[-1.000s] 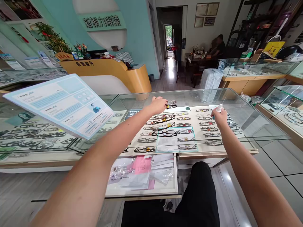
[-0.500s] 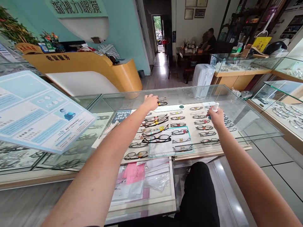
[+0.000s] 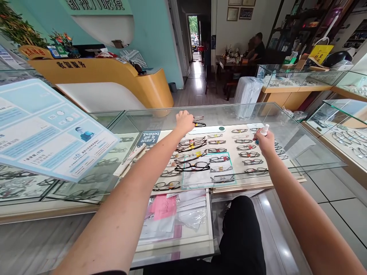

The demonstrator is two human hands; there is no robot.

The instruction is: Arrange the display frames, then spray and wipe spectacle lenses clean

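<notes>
My left hand [image 3: 185, 121] reaches to the far part of the glass display counter [image 3: 160, 114], its fingers curled down beside dark-framed eyeglasses [image 3: 200, 124]. The frames stick out from the hand's right side; the fingertips are hidden. In my right hand [image 3: 265, 143] is a small spray bottle [image 3: 265, 129] with a white top, held above the counter's right side. Between my arms, several eyeglasses lie about, among them a black pair [image 3: 192, 166] that seems to rest on the glass top. Others stand in rows beneath the glass.
A blue-and-white printed board [image 3: 57, 130] leans over the counter at left. Below the counter, an open drawer [image 3: 210, 217] holds papers and plastic bags. A wrapped suitcase [image 3: 248, 93] stands behind the counter. A person [image 3: 258, 47] sits at a table in the back.
The view has shifted slightly. Both hands stay at about the same places over the counter, the right one still around the spray bottle.
</notes>
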